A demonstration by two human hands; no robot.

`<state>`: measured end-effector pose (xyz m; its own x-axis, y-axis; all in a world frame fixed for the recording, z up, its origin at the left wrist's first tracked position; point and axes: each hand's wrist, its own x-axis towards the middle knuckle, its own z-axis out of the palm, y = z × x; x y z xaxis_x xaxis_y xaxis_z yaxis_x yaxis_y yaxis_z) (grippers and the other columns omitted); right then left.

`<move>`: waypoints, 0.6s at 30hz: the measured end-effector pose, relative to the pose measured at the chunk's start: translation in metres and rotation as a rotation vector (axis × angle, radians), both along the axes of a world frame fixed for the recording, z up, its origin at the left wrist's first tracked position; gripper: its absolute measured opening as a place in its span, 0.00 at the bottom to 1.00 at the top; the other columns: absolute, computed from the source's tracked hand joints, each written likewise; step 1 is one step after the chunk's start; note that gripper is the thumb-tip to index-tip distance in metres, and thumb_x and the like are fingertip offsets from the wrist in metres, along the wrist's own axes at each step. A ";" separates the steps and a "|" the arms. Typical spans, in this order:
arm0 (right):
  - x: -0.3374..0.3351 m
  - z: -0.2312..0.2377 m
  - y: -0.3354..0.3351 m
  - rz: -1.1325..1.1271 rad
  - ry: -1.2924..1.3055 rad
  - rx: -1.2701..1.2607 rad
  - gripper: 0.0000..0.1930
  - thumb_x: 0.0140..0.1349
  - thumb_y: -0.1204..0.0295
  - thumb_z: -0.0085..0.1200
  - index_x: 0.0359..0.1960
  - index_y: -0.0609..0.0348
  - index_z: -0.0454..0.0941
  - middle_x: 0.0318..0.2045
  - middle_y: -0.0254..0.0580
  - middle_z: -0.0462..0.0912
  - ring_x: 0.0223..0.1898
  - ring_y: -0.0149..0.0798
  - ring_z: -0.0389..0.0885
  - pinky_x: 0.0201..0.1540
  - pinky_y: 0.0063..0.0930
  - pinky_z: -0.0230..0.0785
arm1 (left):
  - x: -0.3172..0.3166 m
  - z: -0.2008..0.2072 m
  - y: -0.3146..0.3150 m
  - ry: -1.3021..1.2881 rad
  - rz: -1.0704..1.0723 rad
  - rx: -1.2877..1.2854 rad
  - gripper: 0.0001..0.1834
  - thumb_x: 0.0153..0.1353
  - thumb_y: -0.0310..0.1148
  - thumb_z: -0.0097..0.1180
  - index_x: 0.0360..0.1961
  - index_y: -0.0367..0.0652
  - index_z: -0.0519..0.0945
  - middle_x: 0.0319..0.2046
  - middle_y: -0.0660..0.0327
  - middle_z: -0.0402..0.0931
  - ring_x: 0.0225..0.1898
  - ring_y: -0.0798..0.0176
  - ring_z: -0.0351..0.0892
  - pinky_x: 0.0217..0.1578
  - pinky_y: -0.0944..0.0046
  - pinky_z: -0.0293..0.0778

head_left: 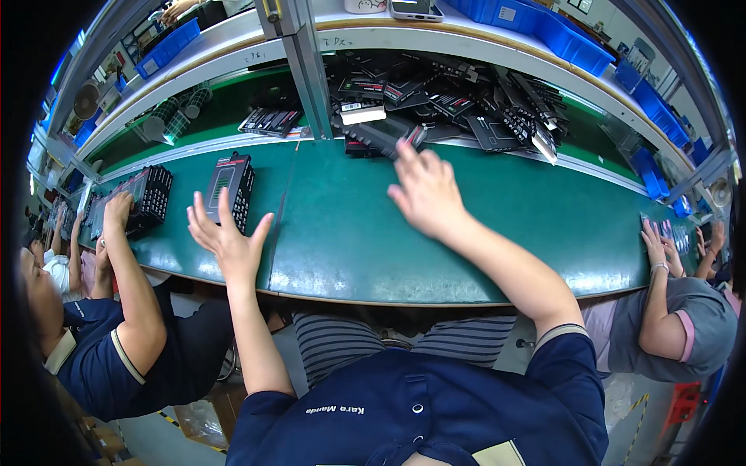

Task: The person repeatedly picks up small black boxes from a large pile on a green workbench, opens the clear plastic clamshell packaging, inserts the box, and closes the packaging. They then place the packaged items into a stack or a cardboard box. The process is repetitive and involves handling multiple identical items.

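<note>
My left hand [233, 245] is spread open over the green table, its fingertips beside the near end of a stack of flat black boxes [227, 182]. That stack's top box has a green pattern and small red print. Farther right, my right hand [427, 190] reaches toward the shelf, fingers stretched out and thumb apart. Its fingertips meet the edge of a dark flat box [381, 137], which is slightly blurred and tilted at the front of a jumbled heap of black boxes [443, 101]. A white-sided box [363, 113] lies just behind it.
A metal post [307, 78] divides the shelf. Left of it lie more black boxes [270, 121]. A co-worker's hand [118, 210] rests by a row of black boxes [148, 194] at left; another person's hands [654, 245] are at right. Blue bins [571, 46] stand above.
</note>
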<state>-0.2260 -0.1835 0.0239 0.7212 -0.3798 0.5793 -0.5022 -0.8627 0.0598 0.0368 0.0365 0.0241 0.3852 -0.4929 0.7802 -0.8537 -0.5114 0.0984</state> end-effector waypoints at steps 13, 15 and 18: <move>-0.021 0.021 0.022 0.604 -0.297 0.164 0.10 0.52 0.75 0.66 0.22 0.58 0.75 0.29 0.41 0.78 0.29 0.44 0.77 0.31 0.35 0.69 | -0.104 0.012 -0.038 0.351 -0.640 0.429 0.41 0.45 0.54 0.74 0.61 0.51 0.77 0.73 0.43 0.54 0.73 0.35 0.52 0.71 0.38 0.49; -0.024 0.025 0.011 0.574 -0.369 0.162 0.13 0.50 0.79 0.65 0.19 0.59 0.69 0.26 0.42 0.75 0.27 0.46 0.75 0.30 0.37 0.68 | -0.106 0.017 -0.038 0.348 -0.706 0.421 0.36 0.43 0.50 0.76 0.54 0.47 0.82 0.71 0.45 0.60 0.73 0.36 0.54 0.70 0.40 0.53; -0.030 0.035 0.005 0.504 -0.357 0.080 0.14 0.49 0.82 0.63 0.19 0.60 0.67 0.24 0.43 0.71 0.25 0.47 0.72 0.28 0.39 0.66 | -0.110 0.020 -0.034 0.388 -0.803 0.428 0.32 0.41 0.48 0.78 0.46 0.43 0.82 0.66 0.46 0.68 0.71 0.36 0.59 0.67 0.42 0.60</move>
<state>-0.2558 -0.1789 0.0588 0.5903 -0.0950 0.8016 -0.0091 -0.9938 -0.1111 -0.0727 0.0027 0.0440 0.0040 -0.9309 0.3653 -0.9104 0.1478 0.3865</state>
